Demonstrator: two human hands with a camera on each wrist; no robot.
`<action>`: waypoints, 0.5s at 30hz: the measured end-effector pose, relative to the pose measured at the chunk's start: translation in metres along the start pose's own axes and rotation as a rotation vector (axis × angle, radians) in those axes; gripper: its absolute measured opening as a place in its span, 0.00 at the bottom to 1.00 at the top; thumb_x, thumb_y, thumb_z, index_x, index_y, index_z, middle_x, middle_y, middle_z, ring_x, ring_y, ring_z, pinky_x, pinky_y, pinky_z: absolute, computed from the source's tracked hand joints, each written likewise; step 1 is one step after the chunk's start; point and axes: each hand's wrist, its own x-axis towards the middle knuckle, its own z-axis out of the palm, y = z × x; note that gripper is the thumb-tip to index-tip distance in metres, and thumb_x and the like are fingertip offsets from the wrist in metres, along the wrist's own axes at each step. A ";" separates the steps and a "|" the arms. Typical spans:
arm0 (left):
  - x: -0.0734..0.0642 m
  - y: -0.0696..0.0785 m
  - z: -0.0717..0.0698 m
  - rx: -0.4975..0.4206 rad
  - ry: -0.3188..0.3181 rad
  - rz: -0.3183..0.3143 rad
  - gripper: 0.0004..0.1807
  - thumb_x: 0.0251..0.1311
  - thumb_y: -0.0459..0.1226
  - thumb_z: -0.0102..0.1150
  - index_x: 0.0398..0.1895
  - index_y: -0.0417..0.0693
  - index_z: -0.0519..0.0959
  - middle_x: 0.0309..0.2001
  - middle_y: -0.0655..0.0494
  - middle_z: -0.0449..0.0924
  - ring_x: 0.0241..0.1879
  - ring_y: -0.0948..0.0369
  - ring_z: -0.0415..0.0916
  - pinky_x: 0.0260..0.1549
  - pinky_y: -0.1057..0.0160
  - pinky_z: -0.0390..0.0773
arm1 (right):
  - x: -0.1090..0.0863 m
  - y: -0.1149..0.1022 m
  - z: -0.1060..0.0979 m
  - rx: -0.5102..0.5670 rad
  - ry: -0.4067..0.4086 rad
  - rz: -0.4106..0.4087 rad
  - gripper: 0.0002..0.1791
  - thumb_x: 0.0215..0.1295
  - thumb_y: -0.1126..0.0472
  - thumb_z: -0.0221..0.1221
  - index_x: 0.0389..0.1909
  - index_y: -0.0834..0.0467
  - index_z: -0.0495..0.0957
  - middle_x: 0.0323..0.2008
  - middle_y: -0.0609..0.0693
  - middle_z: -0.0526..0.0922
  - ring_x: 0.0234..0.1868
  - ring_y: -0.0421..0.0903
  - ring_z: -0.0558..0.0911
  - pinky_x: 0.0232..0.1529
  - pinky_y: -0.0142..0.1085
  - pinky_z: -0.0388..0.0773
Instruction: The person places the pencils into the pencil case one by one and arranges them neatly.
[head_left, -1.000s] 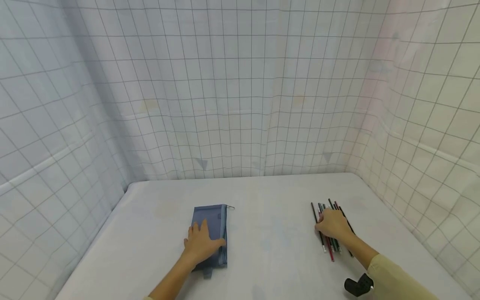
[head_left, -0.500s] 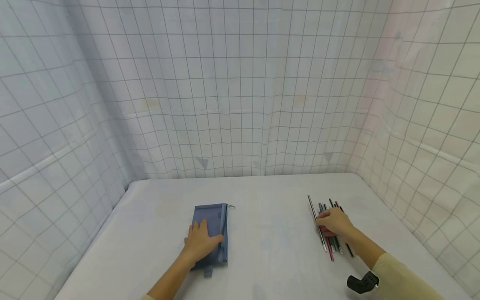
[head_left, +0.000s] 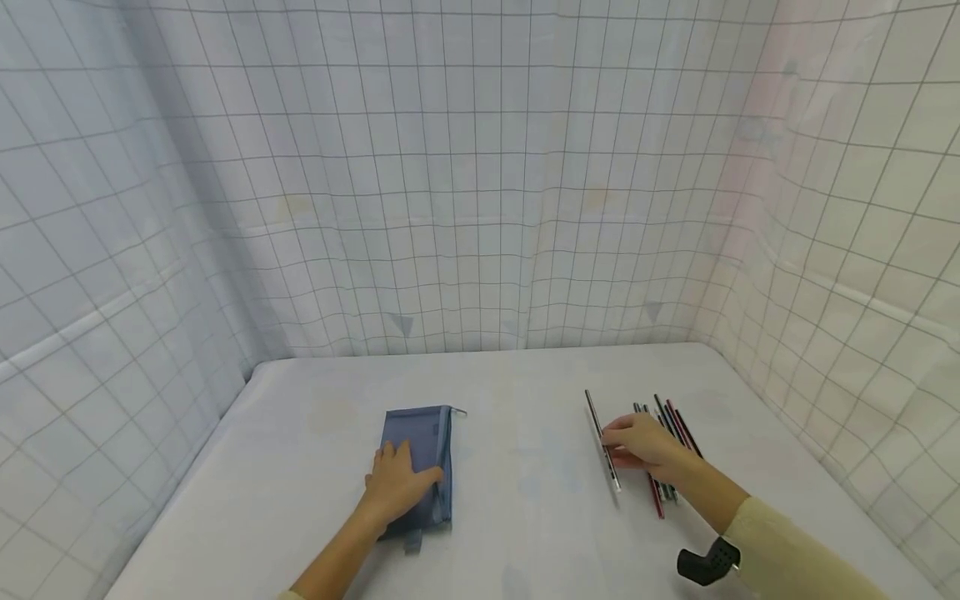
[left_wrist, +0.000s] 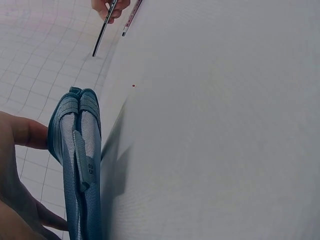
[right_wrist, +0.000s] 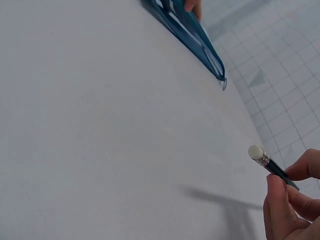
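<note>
A blue zippered pencil pouch [head_left: 415, 423] lies on the white table left of centre. My left hand [head_left: 396, 485] rests on it with spread fingers, the thumb at the zip edge. In the left wrist view the pouch [left_wrist: 89, 170] shows its mesh end and a fabric tab. On the right, my right hand [head_left: 639, 442] pinches one dark pencil [head_left: 593, 413] between thumb and fingers, held a little above the table. The right wrist view shows that pencil's white eraser [right_wrist: 255, 152] turned towards the camera. Several dark and red pencils [head_left: 680, 427] lie partly hidden beneath the right hand and forearm.
A black device [head_left: 707, 562] sits by the right sleeve. White table surface [head_left: 525, 467] lies between pouch and pencils. Grid-patterned curtains [head_left: 480, 208] stand behind the table and at both sides. A metal zip pull [head_left: 460, 412] sticks out from the pouch's far corner.
My right hand has lifted one pencil from the left side of the pile and carried it left, towards the pouch. The left hand stays on the pouch.
</note>
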 end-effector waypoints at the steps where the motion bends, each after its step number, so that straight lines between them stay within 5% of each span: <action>1: 0.000 0.000 0.000 -0.001 0.001 0.000 0.52 0.55 0.50 0.64 0.72 0.19 0.58 0.73 0.15 0.47 0.74 0.23 0.41 0.64 0.20 0.45 | 0.000 -0.001 0.005 0.003 -0.004 0.004 0.16 0.69 0.68 0.62 0.53 0.73 0.76 0.41 0.60 0.82 0.35 0.48 0.85 0.37 0.37 0.86; 15: 0.003 -0.002 0.005 0.012 0.006 0.040 0.41 0.56 0.49 0.59 0.73 0.36 0.70 0.75 0.23 0.51 0.75 0.25 0.41 0.60 0.16 0.41 | 0.011 -0.022 0.066 -0.017 -0.113 -0.016 0.13 0.67 0.67 0.63 0.49 0.70 0.80 0.36 0.58 0.82 0.29 0.45 0.83 0.31 0.34 0.84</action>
